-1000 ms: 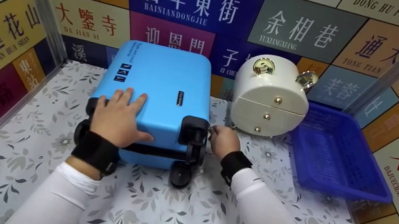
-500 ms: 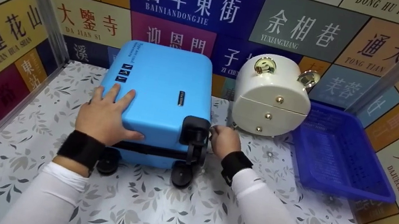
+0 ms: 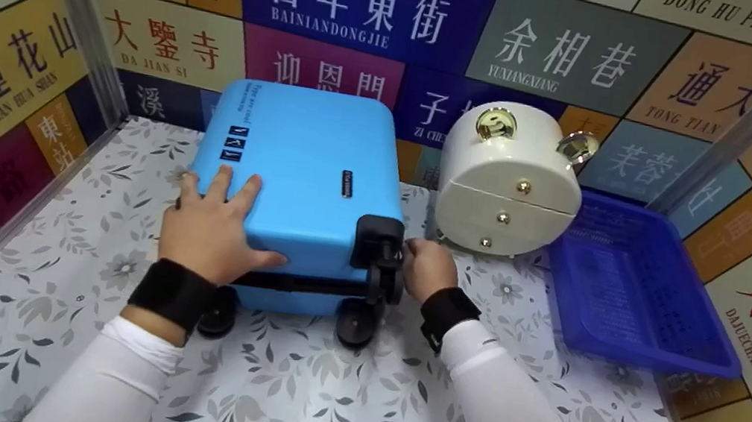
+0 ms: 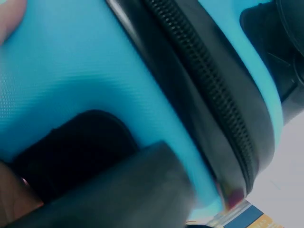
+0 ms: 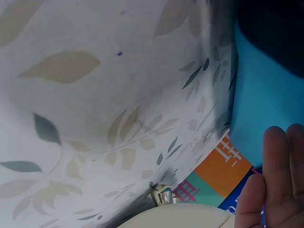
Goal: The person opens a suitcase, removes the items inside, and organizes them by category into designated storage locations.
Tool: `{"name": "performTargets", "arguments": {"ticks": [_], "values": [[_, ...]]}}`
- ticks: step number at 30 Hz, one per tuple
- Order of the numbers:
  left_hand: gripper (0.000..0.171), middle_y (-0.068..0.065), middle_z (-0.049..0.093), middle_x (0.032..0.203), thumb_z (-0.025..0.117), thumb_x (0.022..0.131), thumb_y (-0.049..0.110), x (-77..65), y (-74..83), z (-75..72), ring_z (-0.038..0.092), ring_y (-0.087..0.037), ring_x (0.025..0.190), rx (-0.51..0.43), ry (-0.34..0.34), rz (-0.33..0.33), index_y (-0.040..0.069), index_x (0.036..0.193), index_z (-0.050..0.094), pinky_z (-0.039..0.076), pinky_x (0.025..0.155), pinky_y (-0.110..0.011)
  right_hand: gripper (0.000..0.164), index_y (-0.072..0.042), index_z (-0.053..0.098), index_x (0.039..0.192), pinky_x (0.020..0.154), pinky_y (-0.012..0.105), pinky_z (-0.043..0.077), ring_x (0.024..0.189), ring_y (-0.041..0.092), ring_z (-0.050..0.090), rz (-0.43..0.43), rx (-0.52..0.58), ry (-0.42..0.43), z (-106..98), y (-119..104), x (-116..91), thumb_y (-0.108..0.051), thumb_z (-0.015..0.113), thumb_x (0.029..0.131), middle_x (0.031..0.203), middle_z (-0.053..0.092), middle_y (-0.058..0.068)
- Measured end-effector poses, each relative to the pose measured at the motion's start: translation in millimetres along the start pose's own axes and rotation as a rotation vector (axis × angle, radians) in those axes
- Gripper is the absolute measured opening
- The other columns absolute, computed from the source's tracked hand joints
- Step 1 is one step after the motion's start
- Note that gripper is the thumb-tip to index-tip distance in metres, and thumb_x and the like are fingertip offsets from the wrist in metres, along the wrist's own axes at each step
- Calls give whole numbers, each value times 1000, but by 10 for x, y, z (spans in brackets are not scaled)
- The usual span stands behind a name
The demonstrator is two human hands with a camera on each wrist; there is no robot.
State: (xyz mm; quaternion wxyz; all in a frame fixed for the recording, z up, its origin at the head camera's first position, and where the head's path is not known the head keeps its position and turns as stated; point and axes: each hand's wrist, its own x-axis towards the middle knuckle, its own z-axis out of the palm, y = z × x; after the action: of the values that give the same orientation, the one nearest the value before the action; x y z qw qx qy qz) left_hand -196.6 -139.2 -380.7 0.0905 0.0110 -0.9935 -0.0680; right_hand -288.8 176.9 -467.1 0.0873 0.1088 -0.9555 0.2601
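Observation:
A light blue hard-shell suitcase (image 3: 309, 155) lies on its side, its black wheels facing me. My left hand (image 3: 211, 230) rests on its near left part with fingers spread and straight. The left wrist view shows the black zipper band (image 4: 190, 80) along the suitcase's edge, and part of a finger at the upper left. My right hand (image 3: 428, 271) is at the suitcase's right side, beside the near right wheel (image 3: 380, 257). In the head view its fingers look bent, with the tips partly hidden. Several of its fingers (image 5: 278, 166) show beside the blue shell in the right wrist view; any hold is not visible.
A white bear-eared drawer box (image 3: 513, 180) with gold knobs stands right of the suitcase. Beside it sits a blue plastic basket (image 3: 655, 357). Walls with printed street names enclose the flower-patterned table surface (image 3: 285, 400).
The suitcase's near end has shifted slightly right. My left hand moved left along it, then back right, staying spread on top. My right hand has moved only a little to the right.

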Motion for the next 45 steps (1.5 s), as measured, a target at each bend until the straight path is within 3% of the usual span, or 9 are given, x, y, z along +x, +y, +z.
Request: {"name": "performTargets", "arguments": {"ticks": [10, 13, 17, 23, 32, 40, 45], "values": [[126, -27, 22, 172, 76, 71, 84, -41, 186, 40, 25, -66, 147, -16, 0, -73, 22, 168, 28, 44, 98, -82, 24, -5, 78, 108, 91, 53, 59, 100, 41, 74, -11, -8, -8, -12, 77, -73, -20, 59, 108, 104, 79, 18], [125, -27, 22, 172, 76, 72, 84, -50, 219, 51, 26, -67, 147, -19, -2, -84, 21, 168, 27, 44, 98, -82, 19, -7, 79, 110, 92, 53, 59, 102, 41, 74, -1, 2, -17, -24, 89, -113, -14, 62, 104, 105, 80, 17], [126, -27, 20, 172, 76, 72, 84, -55, 252, 62, 25, -67, 147, -18, -17, -99, 20, 169, 26, 45, 97, -82, 18, -8, 79, 104, 88, 52, 60, 99, 40, 75, -29, 1, 4, -22, 108, -171, -8, 63, 97, 101, 80, 15], [126, -27, 19, 172, 75, 73, 83, -50, 288, 61, 24, -68, 148, -8, -26, -111, 20, 169, 25, 44, 98, -82, 17, -5, 80, 97, 80, 54, 60, 90, 42, 76, -87, 6, 75, -14, 127, -250, -7, 63, 94, 94, 80, 16], [126, -27, 19, 172, 75, 73, 84, -53, 316, 55, 25, -67, 148, -3, -31, -116, 20, 169, 25, 47, 96, -81, 15, -9, 77, 86, 78, 52, 60, 88, 38, 77, -28, 39, 66, -15, 132, -302, -9, 64, 94, 84, 79, 12], [126, -28, 19, 172, 73, 74, 85, -61, 389, 52, 23, -68, 148, 3, -25, -120, 20, 169, 24, 48, 93, -81, 10, -6, 68, 74, 68, 56, 56, 77, 42, 74, -98, 8, 132, -58, 170, -294, -1, 65, 82, 76, 74, 15], [125, -28, 18, 172, 74, 74, 84, -67, 421, 35, 23, -68, 148, -8, -21, -122, 20, 169, 24, 46, 94, -83, 13, -7, 62, 69, 67, 56, 55, 74, 41, 72, -85, 22, 146, -68, 193, -305, -2, 64, 81, 72, 72, 14]]}}
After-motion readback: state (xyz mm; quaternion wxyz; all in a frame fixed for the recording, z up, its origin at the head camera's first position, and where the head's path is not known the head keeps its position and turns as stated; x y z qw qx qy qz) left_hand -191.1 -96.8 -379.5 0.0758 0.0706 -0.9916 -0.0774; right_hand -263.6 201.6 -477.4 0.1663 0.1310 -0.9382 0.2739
